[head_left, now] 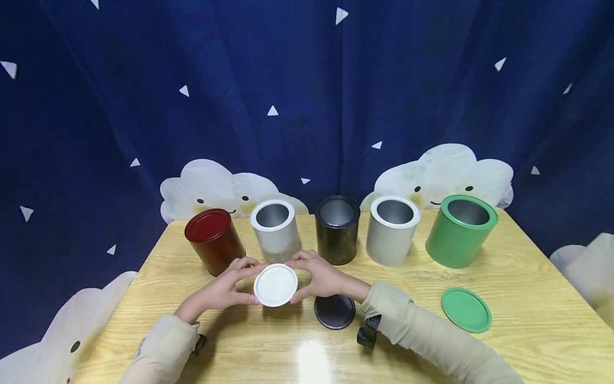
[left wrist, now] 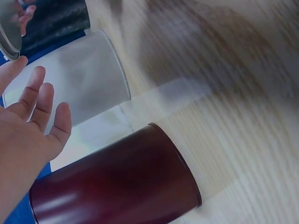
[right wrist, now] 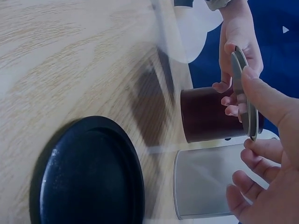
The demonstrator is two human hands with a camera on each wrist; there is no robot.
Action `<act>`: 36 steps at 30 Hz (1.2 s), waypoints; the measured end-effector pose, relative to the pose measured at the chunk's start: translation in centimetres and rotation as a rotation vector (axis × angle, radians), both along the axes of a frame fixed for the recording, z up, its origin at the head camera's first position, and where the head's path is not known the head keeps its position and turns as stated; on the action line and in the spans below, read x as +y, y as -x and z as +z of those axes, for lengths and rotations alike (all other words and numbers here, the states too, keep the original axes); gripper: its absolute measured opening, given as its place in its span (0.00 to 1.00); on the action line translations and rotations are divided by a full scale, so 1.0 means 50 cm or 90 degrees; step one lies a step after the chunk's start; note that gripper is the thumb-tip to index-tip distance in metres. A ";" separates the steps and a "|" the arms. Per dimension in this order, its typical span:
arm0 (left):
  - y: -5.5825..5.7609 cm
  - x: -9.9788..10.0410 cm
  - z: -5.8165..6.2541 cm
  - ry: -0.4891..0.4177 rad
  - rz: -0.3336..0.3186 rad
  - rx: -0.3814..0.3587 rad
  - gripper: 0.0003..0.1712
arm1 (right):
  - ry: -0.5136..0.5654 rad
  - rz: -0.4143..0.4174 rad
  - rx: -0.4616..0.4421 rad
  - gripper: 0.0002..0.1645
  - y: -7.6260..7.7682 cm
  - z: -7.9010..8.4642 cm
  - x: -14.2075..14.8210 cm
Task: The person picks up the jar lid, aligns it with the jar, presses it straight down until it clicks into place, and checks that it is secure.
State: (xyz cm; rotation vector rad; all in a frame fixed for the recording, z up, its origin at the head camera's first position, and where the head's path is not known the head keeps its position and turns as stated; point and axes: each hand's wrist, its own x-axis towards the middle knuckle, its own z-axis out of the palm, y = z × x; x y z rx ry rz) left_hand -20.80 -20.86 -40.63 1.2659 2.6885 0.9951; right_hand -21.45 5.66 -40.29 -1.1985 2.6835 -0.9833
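A round white lid (head_left: 275, 285) is held up off the table between both hands. The left hand (head_left: 229, 285) pinches its left edge with thumb and forefinger, while the right hand (head_left: 320, 276) pinches the right edge the same way. In the right wrist view the lid (right wrist: 245, 93) is seen edge-on, with the right thumb on its rim. Just behind the hands stands an open white can (head_left: 278, 240). To its left is a dark red can (head_left: 218, 245) with its lid on. A black lid (head_left: 334, 312) lies on the table below the right wrist.
Along the back of the wooden table (head_left: 259, 352) stand an open black can (head_left: 337, 234), a second open white can (head_left: 389, 240) and an open green can (head_left: 455, 240). A green lid (head_left: 466, 309) lies at the right. A dark blue curtain (head_left: 307, 80) hangs behind.
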 end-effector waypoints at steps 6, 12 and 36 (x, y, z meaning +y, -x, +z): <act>0.001 0.003 0.003 -0.012 -0.002 0.014 0.39 | 0.021 0.001 -0.003 0.41 -0.001 0.004 0.005; 0.010 0.007 0.007 -0.026 -0.009 0.041 0.39 | 0.029 0.003 -0.005 0.41 0.008 0.011 0.011; -0.001 0.011 0.035 -0.077 0.088 0.018 0.36 | 0.116 0.020 -0.026 0.40 0.023 0.033 0.013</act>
